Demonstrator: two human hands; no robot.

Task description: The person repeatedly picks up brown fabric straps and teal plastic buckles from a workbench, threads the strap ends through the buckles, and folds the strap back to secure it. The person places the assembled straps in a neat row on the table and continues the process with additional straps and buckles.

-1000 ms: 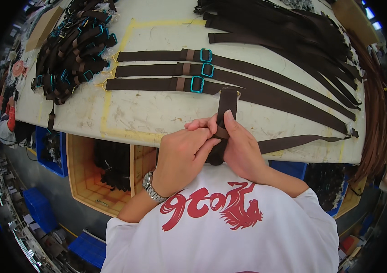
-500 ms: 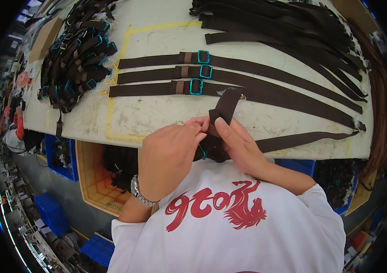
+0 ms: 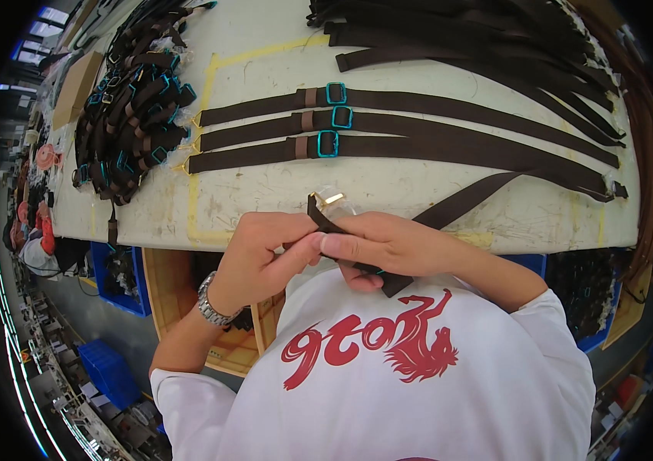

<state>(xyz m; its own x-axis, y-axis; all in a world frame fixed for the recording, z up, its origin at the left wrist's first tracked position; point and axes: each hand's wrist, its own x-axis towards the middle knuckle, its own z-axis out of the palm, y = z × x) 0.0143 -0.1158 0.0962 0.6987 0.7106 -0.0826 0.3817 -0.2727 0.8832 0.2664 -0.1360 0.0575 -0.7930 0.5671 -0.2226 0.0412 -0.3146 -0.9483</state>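
Observation:
Close to my shirt, at the table's near edge, both hands hold a folded dark brown webbing strap (image 3: pixel 319 214). My left hand (image 3: pixel 265 247), with a watch on its wrist, pinches it from the left. From the right, my right hand (image 3: pixel 395 242) grips it, thumb on top and fingers curled underneath. A gold metal fitting (image 3: pixel 332 200) in clear plastic shows at the strap's upper end. One strap end hangs below my right fingers; much of the fold is hidden. Beyond my hands lie three finished-looking straps (image 3: pixel 265 158) side by side, with teal slide buckles (image 3: pixel 328 144) and gold end fittings.
A heap of buckled straps (image 3: pixel 123 131) covers the table's left side. Plain dark straps (image 3: pixel 449 38) are piled at the far right. Yellow tape (image 3: pixel 202 138) marks the pale tabletop (image 3: pixel 257 192). Below its edge stand a wooden box (image 3: pixel 173 300) and blue bins (image 3: pixel 110 373).
The held strap's upper end has dropped and swung left, now showing its gold fitting. My right hand has moved left, closer to my left hand, which has turned over the strap.

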